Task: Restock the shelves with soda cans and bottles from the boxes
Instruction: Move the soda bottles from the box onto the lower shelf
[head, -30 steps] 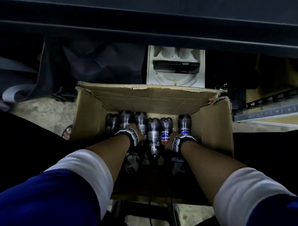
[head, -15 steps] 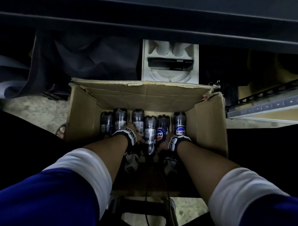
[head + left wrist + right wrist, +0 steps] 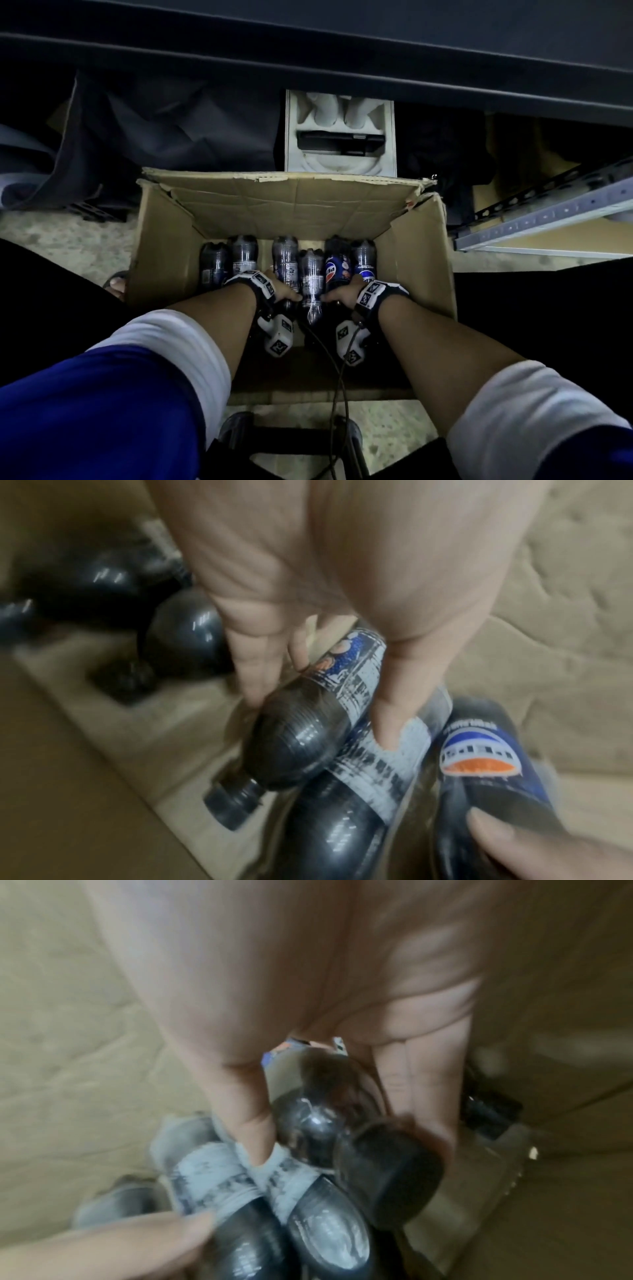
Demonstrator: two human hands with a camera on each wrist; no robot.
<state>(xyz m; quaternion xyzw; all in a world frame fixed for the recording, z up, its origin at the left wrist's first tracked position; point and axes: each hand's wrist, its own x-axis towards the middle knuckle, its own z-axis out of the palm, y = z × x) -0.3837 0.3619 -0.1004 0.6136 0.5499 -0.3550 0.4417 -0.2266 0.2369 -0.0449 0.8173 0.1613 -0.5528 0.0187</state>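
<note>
Our left hand [image 3: 282,291] curls round one dark soda bottle [image 3: 308,723], fingers [image 3: 257,674] on one side, thumb on the other; our right hand [image 3: 342,293] wraps another bottle [image 3: 318,1110] near its shoulder, thumb and fingers either side; between our hands lies a third bottle [image 3: 311,284], cap toward us; the remaining bottles [image 3: 245,255] lie side by side in the open cardboard box [image 3: 164,240], which sits on the pale floor [image 3: 58,243]; beyond it stands a white moulded tray [image 3: 339,137] under a dark shelf edge [image 3: 308,65].

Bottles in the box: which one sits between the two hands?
The middle bottle, fourth from the left. It alone has a hand on each side and sits nearer the person than its neighbours.
</note>
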